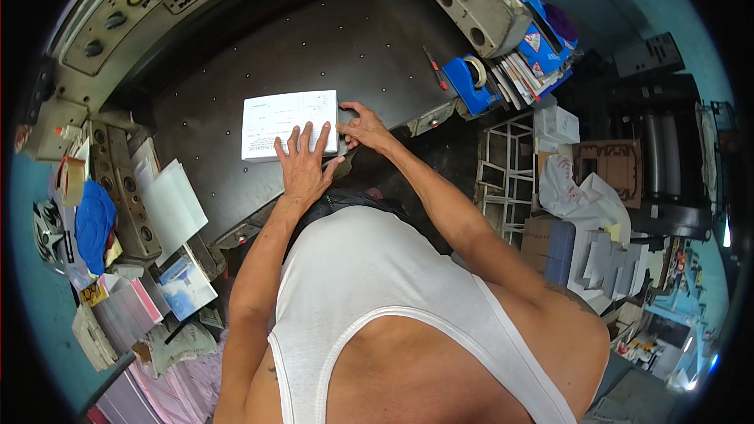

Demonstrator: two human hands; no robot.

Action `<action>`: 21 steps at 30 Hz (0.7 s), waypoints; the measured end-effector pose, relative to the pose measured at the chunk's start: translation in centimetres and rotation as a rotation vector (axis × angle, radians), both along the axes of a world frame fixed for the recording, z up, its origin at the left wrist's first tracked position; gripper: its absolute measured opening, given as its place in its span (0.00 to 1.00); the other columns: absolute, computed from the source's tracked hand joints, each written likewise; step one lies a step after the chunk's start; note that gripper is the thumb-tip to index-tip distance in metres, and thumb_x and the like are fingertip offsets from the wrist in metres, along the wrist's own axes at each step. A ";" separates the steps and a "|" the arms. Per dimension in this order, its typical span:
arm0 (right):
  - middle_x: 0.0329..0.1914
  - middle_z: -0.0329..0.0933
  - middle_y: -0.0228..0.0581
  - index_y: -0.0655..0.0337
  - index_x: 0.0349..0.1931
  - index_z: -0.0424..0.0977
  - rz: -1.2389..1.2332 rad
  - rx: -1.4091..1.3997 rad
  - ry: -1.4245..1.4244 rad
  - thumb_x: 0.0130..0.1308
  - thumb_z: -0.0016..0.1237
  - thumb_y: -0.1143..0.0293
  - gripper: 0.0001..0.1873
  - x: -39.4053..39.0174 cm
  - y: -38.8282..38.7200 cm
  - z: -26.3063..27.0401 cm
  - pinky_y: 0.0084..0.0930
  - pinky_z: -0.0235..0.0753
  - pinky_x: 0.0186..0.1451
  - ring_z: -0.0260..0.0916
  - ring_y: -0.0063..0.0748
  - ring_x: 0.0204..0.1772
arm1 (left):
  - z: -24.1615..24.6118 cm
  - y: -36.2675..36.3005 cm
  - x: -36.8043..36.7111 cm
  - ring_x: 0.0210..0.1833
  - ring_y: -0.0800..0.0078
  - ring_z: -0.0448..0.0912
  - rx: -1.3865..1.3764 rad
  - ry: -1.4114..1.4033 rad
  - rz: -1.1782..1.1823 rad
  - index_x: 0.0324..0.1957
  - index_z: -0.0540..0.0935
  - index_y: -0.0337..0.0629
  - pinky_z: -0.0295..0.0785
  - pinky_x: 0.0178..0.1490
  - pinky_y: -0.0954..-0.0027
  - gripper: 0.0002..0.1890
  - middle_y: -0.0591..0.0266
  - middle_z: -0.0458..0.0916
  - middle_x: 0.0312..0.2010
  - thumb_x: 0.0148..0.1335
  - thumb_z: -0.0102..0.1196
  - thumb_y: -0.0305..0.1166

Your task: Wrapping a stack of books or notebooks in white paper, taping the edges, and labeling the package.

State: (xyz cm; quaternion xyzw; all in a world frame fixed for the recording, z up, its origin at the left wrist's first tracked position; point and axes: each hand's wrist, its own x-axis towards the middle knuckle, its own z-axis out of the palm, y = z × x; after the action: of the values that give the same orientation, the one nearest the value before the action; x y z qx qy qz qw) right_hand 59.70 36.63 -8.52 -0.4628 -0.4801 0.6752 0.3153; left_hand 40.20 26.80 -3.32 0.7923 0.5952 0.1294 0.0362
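A thick stack of white printed paper sheets [288,107] lies on the dark metal bed [330,68] of a Polar Mohr paper cutter, near its front edge. My left hand [304,162] rests on top of the stack with fingers spread, thumb out towards its near right corner. At the stack's right side is my right hand [366,129]. Its thumb tip meets the side of the sheets and its index finger reaches forward, apart from the thumb. The other fingers are curled and partly hidden.
A red cutter knife [436,70] and a blue tape dispenser [471,85] lie at the bed's right. Loose white sheets [172,206] sit on the left. A metal rack [508,174] stands to the right, beside cartons. The machine's control panel [123,23] runs along the far left.
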 end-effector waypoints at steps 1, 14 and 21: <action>0.23 0.76 0.39 0.67 0.72 0.59 0.004 0.019 -0.051 0.63 0.70 0.65 0.43 0.2 -0.1 -0.2 0.24 0.80 0.26 0.73 0.24 0.20 | 0.1 0.0 0.0 0.76 0.45 0.57 0.066 -0.014 -0.026 0.77 0.66 0.60 0.44 0.75 0.27 0.39 0.48 0.63 0.73 0.67 0.59 0.57; 0.67 0.75 0.54 0.60 0.71 0.69 0.000 0.335 -0.282 0.74 0.50 0.48 0.33 -3.4 3.9 1.9 0.37 0.69 0.72 0.70 0.49 0.72 | 0.0 -3.4 -5.2 0.73 0.56 0.65 -0.490 -1.363 0.758 0.76 0.57 0.33 0.62 0.71 0.52 0.49 0.46 0.61 0.73 0.67 0.65 0.54; 0.54 0.81 0.44 0.61 0.54 0.82 -0.049 0.316 -0.456 0.66 0.59 0.44 0.29 -1.4 -0.8 3.3 0.37 0.77 0.61 0.80 0.43 0.56 | -0.5 3.0 -7.3 0.81 0.54 0.57 -0.653 -1.549 0.705 0.77 0.61 0.38 0.53 0.75 0.46 0.49 0.51 0.62 0.77 0.67 0.58 0.65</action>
State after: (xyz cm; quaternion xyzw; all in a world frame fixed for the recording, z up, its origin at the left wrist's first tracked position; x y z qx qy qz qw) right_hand 58.30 35.86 -5.26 -0.5592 -0.6268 0.4627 0.2835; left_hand 32.85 29.83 -3.84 0.2065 0.6191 0.4541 0.6065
